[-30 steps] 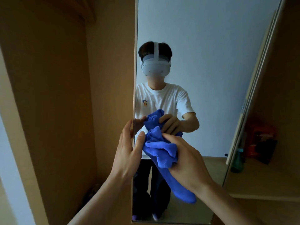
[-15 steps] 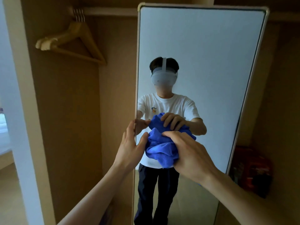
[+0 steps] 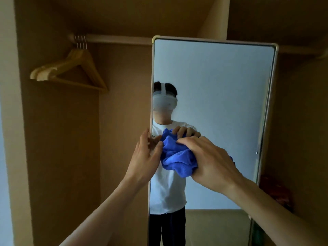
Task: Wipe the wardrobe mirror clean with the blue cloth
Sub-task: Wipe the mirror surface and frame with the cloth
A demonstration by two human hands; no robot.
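Head view: one mirror (image 3: 221, 95), one blue cloth (image 3: 177, 157), two hands; right hand (image 3: 209, 162) grips the bunched cloth against the glass, lower left; left hand (image 3: 143, 157) straight-fingered at mirror's left edge. Wooden hangers (image 3: 71, 68): count unclear.

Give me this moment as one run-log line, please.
right hand: grips bunched blue cloth against mirror | left hand: touches mirror's left edge | stage: wiping lower left area
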